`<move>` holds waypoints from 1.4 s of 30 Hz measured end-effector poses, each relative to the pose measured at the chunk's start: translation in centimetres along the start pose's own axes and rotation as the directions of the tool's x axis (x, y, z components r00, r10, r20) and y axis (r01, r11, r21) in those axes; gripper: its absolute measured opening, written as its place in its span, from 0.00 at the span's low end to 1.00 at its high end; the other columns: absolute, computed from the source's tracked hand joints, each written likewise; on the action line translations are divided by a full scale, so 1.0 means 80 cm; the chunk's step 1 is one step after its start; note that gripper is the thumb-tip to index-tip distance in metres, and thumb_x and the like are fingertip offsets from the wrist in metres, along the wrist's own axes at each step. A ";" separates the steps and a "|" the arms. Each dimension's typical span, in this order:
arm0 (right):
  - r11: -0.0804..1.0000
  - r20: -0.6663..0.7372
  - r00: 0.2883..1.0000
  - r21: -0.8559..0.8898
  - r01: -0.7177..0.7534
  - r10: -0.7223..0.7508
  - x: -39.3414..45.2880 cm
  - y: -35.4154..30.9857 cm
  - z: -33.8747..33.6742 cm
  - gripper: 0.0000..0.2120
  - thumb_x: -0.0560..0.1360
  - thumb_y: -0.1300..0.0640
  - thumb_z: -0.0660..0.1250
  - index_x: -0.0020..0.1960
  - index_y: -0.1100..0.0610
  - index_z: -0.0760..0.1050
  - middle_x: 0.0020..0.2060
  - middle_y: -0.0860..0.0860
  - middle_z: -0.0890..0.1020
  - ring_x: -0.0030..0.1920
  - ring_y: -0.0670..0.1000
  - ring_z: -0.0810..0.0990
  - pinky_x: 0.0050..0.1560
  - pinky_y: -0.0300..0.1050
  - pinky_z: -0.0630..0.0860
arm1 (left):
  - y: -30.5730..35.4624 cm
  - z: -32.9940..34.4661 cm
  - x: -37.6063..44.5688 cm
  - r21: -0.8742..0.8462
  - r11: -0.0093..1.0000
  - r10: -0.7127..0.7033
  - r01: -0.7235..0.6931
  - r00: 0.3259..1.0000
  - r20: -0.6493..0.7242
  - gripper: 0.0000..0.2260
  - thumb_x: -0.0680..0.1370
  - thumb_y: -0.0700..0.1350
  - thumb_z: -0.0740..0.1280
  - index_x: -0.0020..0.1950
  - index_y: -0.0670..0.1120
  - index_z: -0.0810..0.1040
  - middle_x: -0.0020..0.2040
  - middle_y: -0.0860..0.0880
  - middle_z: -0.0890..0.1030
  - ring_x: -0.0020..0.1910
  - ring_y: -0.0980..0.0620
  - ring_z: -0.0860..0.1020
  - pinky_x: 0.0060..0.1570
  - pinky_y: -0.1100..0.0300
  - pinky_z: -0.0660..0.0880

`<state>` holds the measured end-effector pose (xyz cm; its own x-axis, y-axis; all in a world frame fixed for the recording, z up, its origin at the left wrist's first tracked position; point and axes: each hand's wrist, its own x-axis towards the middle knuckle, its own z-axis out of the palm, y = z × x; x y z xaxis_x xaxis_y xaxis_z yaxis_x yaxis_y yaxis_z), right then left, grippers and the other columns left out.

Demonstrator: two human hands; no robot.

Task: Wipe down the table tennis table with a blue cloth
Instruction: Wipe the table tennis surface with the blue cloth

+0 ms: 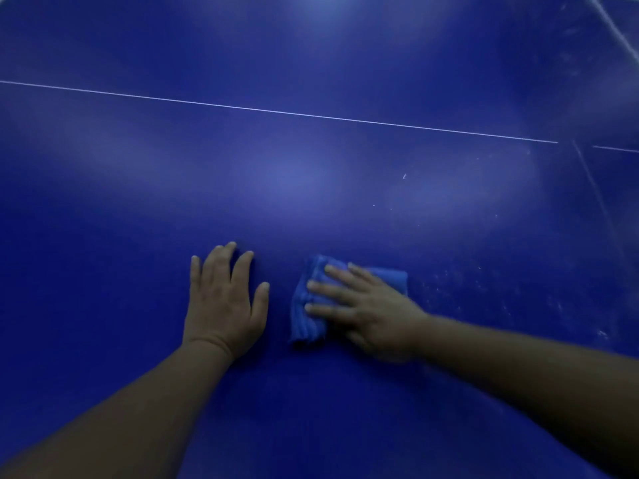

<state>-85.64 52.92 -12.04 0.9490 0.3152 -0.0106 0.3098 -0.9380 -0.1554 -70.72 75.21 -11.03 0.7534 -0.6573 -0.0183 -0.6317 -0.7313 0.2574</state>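
Note:
The dark blue table tennis table (311,188) fills the head view. A folded blue cloth (306,316) lies flat on it near the middle. My right hand (366,309) presses down on the cloth with straight, spread fingers pointing left, and covers most of it. My left hand (223,302) rests flat on the bare table just left of the cloth, fingers straight and pointing away from me, a small gap from the cloth.
A thin white line (276,110) crosses the table from left to right beyond my hands. A seam (594,188) runs along the right side. Pale dust specks and smears (484,278) lie right of the cloth.

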 end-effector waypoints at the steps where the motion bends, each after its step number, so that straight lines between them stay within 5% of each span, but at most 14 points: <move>1: 0.999 -0.023 0.999 -0.024 -0.041 0.040 0.017 0.030 -0.008 0.25 0.78 0.52 0.62 0.75 0.49 0.69 0.75 0.53 0.67 0.76 0.64 0.62 0.75 0.65 0.58 | -0.002 0.002 0.002 0.013 1.000 0.011 -0.011 1.000 0.007 0.31 0.78 0.59 0.50 0.72 0.41 0.70 0.74 0.39 0.65 0.75 0.40 0.60 0.76 0.39 0.47; 6: 0.850 -0.082 0.847 0.021 -0.526 0.526 0.093 0.126 -0.037 0.22 0.83 0.52 0.55 0.77 0.49 0.65 0.78 0.51 0.62 0.78 0.60 0.57 0.75 0.61 0.55 | -0.005 0.005 0.002 -0.002 1.000 0.016 -0.016 1.000 0.004 0.30 0.79 0.58 0.50 0.77 0.43 0.65 0.78 0.42 0.61 0.79 0.44 0.55 0.77 0.39 0.46; 12: 1.000 0.046 0.999 -0.001 0.004 -0.004 0.070 0.076 -0.016 0.24 0.80 0.49 0.55 0.76 0.46 0.64 0.77 0.50 0.64 0.78 0.60 0.58 0.76 0.61 0.53 | -0.007 0.007 0.008 0.011 1.000 0.005 -0.006 0.998 0.061 0.29 0.79 0.56 0.49 0.76 0.44 0.67 0.78 0.42 0.62 0.78 0.44 0.55 0.75 0.38 0.49; 14: 0.982 0.017 0.982 -0.019 -0.187 0.188 0.090 0.125 -0.030 0.22 0.81 0.51 0.57 0.75 0.48 0.67 0.77 0.52 0.65 0.77 0.62 0.59 0.76 0.62 0.56 | -0.006 0.008 0.008 0.026 1.000 0.003 -0.005 0.996 0.090 0.29 0.79 0.57 0.49 0.77 0.44 0.66 0.78 0.42 0.61 0.79 0.44 0.54 0.76 0.38 0.48; 17: 0.766 -0.053 0.764 0.030 -0.642 0.642 0.126 0.162 -0.040 0.22 0.84 0.51 0.54 0.77 0.47 0.63 0.79 0.50 0.60 0.79 0.60 0.54 0.76 0.58 0.51 | -0.006 0.008 0.009 0.040 0.999 -0.008 0.004 0.995 0.102 0.29 0.79 0.56 0.50 0.77 0.44 0.66 0.78 0.42 0.61 0.79 0.44 0.54 0.75 0.38 0.49; 19: 0.737 -0.136 0.728 0.027 -0.675 0.672 0.151 0.134 -0.025 0.23 0.83 0.50 0.54 0.77 0.48 0.63 0.78 0.51 0.61 0.79 0.61 0.54 0.76 0.60 0.51 | -0.006 0.007 0.011 0.049 0.999 0.005 -0.009 0.996 0.094 0.28 0.79 0.55 0.51 0.75 0.43 0.68 0.77 0.41 0.63 0.78 0.43 0.57 0.74 0.37 0.50; 22: 0.797 -0.147 0.783 0.118 -0.593 0.604 0.219 0.088 -0.005 0.23 0.81 0.50 0.55 0.76 0.47 0.65 0.78 0.50 0.63 0.78 0.61 0.55 0.76 0.62 0.48 | -0.006 0.008 0.013 0.047 0.999 0.025 -0.028 0.998 0.060 0.28 0.77 0.54 0.54 0.73 0.41 0.71 0.76 0.39 0.66 0.76 0.41 0.59 0.72 0.35 0.52; 26: 0.804 -0.082 0.800 0.078 -0.589 0.594 0.282 0.143 -0.020 0.24 0.82 0.49 0.53 0.77 0.45 0.61 0.79 0.49 0.60 0.79 0.59 0.54 0.75 0.61 0.49 | -0.006 0.009 0.014 0.047 0.999 0.023 -0.025 0.999 0.039 0.29 0.77 0.54 0.54 0.73 0.41 0.71 0.76 0.40 0.65 0.76 0.42 0.59 0.73 0.39 0.49; 28: 0.707 -0.107 0.705 -0.027 -0.707 0.701 0.245 0.209 -0.029 0.25 0.81 0.51 0.54 0.77 0.47 0.61 0.79 0.52 0.60 0.78 0.61 0.56 0.73 0.61 0.54 | -0.006 0.009 0.015 0.044 0.999 0.024 -0.026 0.998 0.051 0.29 0.77 0.54 0.54 0.73 0.41 0.71 0.76 0.40 0.65 0.76 0.42 0.58 0.74 0.39 0.48; 33: 0.153 -0.163 0.129 0.138 -0.979 0.978 0.086 0.321 -0.061 0.23 0.84 0.49 0.50 0.78 0.50 0.59 0.79 0.53 0.58 0.78 0.61 0.54 0.75 0.63 0.52 | -0.005 0.007 0.017 0.043 0.999 0.025 -0.029 0.996 0.089 0.28 0.78 0.54 0.54 0.73 0.41 0.70 0.76 0.40 0.65 0.77 0.41 0.57 0.74 0.39 0.47; 35: 0.043 -0.138 0.016 0.193 -0.980 0.990 0.089 0.314 -0.064 0.24 0.84 0.49 0.50 0.79 0.49 0.59 0.80 0.52 0.56 0.79 0.60 0.52 0.76 0.63 0.50 | -0.005 0.005 0.016 0.047 0.998 0.024 -0.029 0.994 0.105 0.28 0.78 0.54 0.54 0.73 0.41 0.70 0.76 0.40 0.65 0.77 0.41 0.57 0.73 0.39 0.47; 37: 0.178 -0.161 0.154 0.146 -0.973 0.975 0.134 0.279 -0.055 0.24 0.83 0.50 0.51 0.79 0.49 0.59 0.80 0.53 0.57 0.79 0.62 0.52 0.75 0.62 0.51 | -0.005 0.004 0.016 0.038 0.999 0.022 -0.026 0.993 0.114 0.29 0.78 0.55 0.53 0.73 0.41 0.70 0.76 0.39 0.65 0.77 0.41 0.58 0.73 0.39 0.47; 40: 0.618 -0.116 0.611 0.038 -0.785 0.783 0.216 0.208 -0.030 0.24 0.82 0.49 0.52 0.78 0.47 0.60 0.79 0.51 0.58 0.79 0.61 0.53 0.75 0.62 0.51 | -0.003 0.003 0.017 0.036 0.999 0.007 -0.011 0.993 0.120 0.29 0.78 0.55 0.53 0.74 0.41 0.70 0.77 0.40 0.64 0.77 0.43 0.57 0.74 0.41 0.45; 42: 0.714 -0.057 0.712 0.052 -0.698 0.700 0.224 0.208 -0.030 0.24 0.82 0.47 0.51 0.78 0.45 0.60 0.79 0.49 0.58 0.79 0.59 0.53 0.75 0.62 0.50 | -0.003 0.003 0.016 0.025 1.000 0.002 -0.005 0.992 0.126 0.29 0.78 0.56 0.52 0.74 0.41 0.69 0.77 0.40 0.63 0.77 0.43 0.56 0.74 0.41 0.45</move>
<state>-63.33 42.64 -12.44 0.8955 -0.4409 -0.0600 -0.4447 -0.8822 -0.1549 -69.65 74.51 -11.32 0.7233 -0.6763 -0.1391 -0.6399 -0.7323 0.2328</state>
